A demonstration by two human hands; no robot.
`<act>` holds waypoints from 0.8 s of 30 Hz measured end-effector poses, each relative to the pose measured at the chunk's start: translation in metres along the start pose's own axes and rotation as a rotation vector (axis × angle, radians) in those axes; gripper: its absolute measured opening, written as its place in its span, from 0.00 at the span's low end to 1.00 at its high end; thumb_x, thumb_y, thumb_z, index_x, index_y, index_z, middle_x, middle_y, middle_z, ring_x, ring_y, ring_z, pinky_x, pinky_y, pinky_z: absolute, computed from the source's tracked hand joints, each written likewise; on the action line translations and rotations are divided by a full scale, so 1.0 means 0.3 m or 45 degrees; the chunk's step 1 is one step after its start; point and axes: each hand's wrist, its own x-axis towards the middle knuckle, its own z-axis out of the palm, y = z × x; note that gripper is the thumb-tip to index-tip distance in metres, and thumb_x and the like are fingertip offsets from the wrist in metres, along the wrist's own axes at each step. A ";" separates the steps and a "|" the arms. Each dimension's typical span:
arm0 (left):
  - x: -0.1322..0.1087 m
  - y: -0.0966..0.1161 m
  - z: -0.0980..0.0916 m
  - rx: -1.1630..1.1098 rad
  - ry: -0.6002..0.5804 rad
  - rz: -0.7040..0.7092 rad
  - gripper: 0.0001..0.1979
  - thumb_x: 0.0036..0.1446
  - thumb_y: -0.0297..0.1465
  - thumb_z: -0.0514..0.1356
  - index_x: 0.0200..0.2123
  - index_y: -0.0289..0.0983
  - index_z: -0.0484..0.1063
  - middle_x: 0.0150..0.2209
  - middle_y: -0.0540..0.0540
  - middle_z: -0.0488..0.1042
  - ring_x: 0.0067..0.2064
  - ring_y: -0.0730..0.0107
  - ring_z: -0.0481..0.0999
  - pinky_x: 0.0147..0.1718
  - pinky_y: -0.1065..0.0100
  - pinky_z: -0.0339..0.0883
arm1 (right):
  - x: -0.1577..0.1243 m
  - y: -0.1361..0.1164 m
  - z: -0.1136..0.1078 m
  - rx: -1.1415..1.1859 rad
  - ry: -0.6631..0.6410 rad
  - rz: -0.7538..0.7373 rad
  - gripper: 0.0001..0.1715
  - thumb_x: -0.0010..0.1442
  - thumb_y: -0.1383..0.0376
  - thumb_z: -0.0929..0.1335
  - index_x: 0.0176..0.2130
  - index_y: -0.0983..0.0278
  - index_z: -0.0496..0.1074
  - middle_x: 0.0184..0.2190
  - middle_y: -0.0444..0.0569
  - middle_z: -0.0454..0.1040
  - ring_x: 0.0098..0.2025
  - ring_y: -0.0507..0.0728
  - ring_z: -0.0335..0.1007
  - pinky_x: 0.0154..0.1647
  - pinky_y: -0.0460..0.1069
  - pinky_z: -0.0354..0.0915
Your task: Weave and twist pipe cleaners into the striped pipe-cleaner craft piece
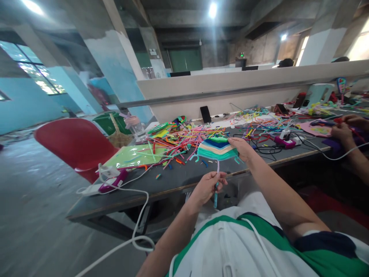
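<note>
Fan [215,148] in grip of right hand [241,149], stem [218,166] in left hand [210,187] — strips [191,135], phone [205,114] behind

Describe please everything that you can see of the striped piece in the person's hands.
The striped piece is fan-like, with bands of bright green, dark blue, lighter blue, cream and teal. It looks fuzzy, perhaps pipe cleaner. Small curled ends stick out at its lower corners, and a pale stem runs downward. It is held near the front of the dark table: the right hand grips its right side, the left hand the stem.
</note>
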 end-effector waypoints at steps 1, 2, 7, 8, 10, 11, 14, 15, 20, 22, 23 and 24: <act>0.001 -0.004 -0.003 0.007 -0.003 0.002 0.19 0.55 0.44 0.60 0.39 0.32 0.71 0.30 0.44 0.73 0.20 0.81 0.61 0.18 0.75 0.50 | 0.000 0.001 0.000 0.011 0.013 -0.002 0.19 0.44 0.56 0.75 0.34 0.65 0.76 0.26 0.49 0.79 0.29 0.59 0.76 0.29 0.51 0.71; 0.002 -0.008 -0.006 0.011 -0.003 0.007 0.19 0.55 0.44 0.60 0.38 0.32 0.72 0.29 0.44 0.73 0.20 0.82 0.60 0.18 0.75 0.48 | 0.000 0.001 0.001 0.019 0.026 -0.002 0.19 0.44 0.57 0.75 0.34 0.65 0.76 0.25 0.49 0.79 0.29 0.59 0.76 0.29 0.51 0.71; 0.003 -0.026 -0.012 -0.011 -0.021 0.020 0.18 0.56 0.43 0.59 0.38 0.32 0.72 0.29 0.44 0.72 0.19 0.83 0.58 0.18 0.75 0.46 | 0.000 -0.001 0.007 0.030 0.064 -0.003 0.17 0.44 0.57 0.75 0.33 0.65 0.75 0.24 0.48 0.79 0.26 0.58 0.75 0.29 0.51 0.71; 0.004 -0.029 -0.012 -0.016 -0.019 0.018 0.18 0.55 0.43 0.59 0.38 0.32 0.72 0.29 0.44 0.72 0.19 0.83 0.57 0.18 0.75 0.45 | 0.000 0.000 0.010 0.028 0.071 -0.001 0.17 0.44 0.57 0.75 0.32 0.65 0.75 0.23 0.48 0.79 0.25 0.57 0.75 0.28 0.50 0.71; 0.004 -0.034 -0.014 -0.023 -0.006 0.014 0.19 0.54 0.43 0.60 0.37 0.32 0.72 0.29 0.45 0.72 0.19 0.83 0.56 0.18 0.75 0.45 | -0.001 0.005 0.014 0.028 0.083 0.001 0.17 0.45 0.57 0.74 0.33 0.65 0.75 0.23 0.47 0.79 0.25 0.57 0.75 0.28 0.50 0.71; 0.005 -0.036 -0.015 -0.027 -0.001 0.010 0.19 0.54 0.43 0.60 0.37 0.32 0.72 0.28 0.45 0.72 0.19 0.84 0.56 0.18 0.75 0.44 | -0.001 0.007 0.014 0.030 0.086 -0.001 0.17 0.45 0.57 0.74 0.33 0.65 0.75 0.23 0.47 0.79 0.25 0.57 0.75 0.28 0.50 0.71; 0.004 -0.036 -0.020 -0.025 0.002 0.008 0.19 0.54 0.44 0.60 0.37 0.32 0.73 0.29 0.45 0.72 0.20 0.83 0.56 0.18 0.75 0.45 | 0.001 0.009 0.003 0.029 0.044 -0.003 0.16 0.45 0.57 0.74 0.33 0.65 0.76 0.24 0.48 0.79 0.25 0.57 0.74 0.28 0.50 0.71; 0.004 -0.035 -0.022 -0.019 -0.004 0.008 0.19 0.54 0.44 0.60 0.37 0.32 0.73 0.29 0.45 0.72 0.20 0.83 0.57 0.18 0.75 0.45 | 0.003 0.003 -0.005 0.003 0.014 0.008 0.16 0.45 0.57 0.74 0.33 0.65 0.76 0.24 0.47 0.78 0.25 0.57 0.74 0.28 0.50 0.70; 0.004 -0.033 -0.018 0.026 -0.025 0.016 0.19 0.54 0.43 0.60 0.38 0.32 0.72 0.29 0.45 0.72 0.19 0.83 0.56 0.18 0.74 0.44 | 0.028 -0.073 -0.026 -0.385 -0.116 0.053 0.14 0.43 0.61 0.75 0.32 0.65 0.77 0.22 0.46 0.77 0.21 0.53 0.69 0.23 0.46 0.65; 0.006 -0.039 -0.013 0.034 -0.033 0.015 0.19 0.54 0.43 0.60 0.38 0.32 0.72 0.29 0.45 0.72 0.19 0.83 0.56 0.18 0.74 0.44 | 0.042 -0.106 -0.013 -0.552 -0.173 0.021 0.14 0.43 0.61 0.75 0.31 0.65 0.78 0.23 0.46 0.77 0.23 0.52 0.69 0.25 0.46 0.64; 0.007 -0.043 -0.010 0.036 -0.041 0.013 0.19 0.54 0.43 0.60 0.38 0.32 0.72 0.29 0.45 0.72 0.19 0.83 0.57 0.18 0.74 0.44 | 0.050 -0.118 -0.004 -0.632 -0.213 -0.006 0.13 0.44 0.59 0.75 0.30 0.65 0.78 0.23 0.45 0.77 0.23 0.51 0.68 0.25 0.45 0.63; 0.008 -0.048 -0.008 0.038 -0.049 0.008 0.19 0.55 0.43 0.60 0.38 0.32 0.72 0.29 0.45 0.72 0.19 0.83 0.57 0.18 0.74 0.45 | 0.058 -0.126 0.006 -0.705 -0.264 -0.026 0.13 0.45 0.58 0.74 0.29 0.65 0.78 0.23 0.44 0.76 0.23 0.51 0.67 0.25 0.45 0.62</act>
